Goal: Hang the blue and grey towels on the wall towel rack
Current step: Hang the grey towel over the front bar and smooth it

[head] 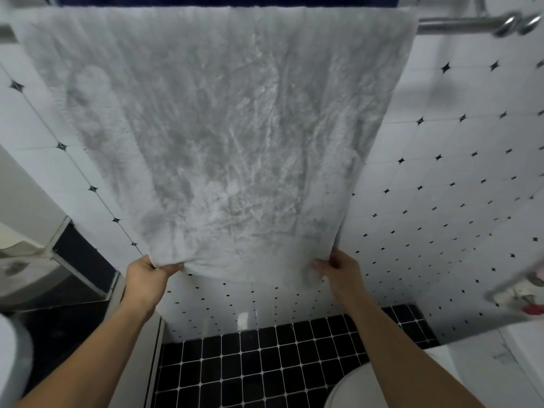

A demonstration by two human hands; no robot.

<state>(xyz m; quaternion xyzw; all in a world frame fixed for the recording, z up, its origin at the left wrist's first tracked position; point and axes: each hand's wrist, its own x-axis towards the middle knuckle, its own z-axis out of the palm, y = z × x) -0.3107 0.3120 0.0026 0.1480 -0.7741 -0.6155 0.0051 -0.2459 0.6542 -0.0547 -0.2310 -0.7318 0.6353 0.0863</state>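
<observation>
A large grey towel (223, 136) hangs spread flat over the metal towel rack (459, 24) along the top of the view. My left hand (147, 276) pinches the towel's lower left corner. My right hand (341, 270) pinches its lower right corner, and the bottom edge is pulled out from the wall towards me. A dark blue strip (223, 0), perhaps the blue towel, shows at the very top behind the grey one; most of it is hidden.
White wall tiles with small black diamonds (441, 201) surround the towel. Black floor tiles (265, 363) lie below. A white toilet (350, 390) is at the lower right, a toilet paper roll (14, 357) at the lower left, and a small shelf with items (521, 293) at the right edge.
</observation>
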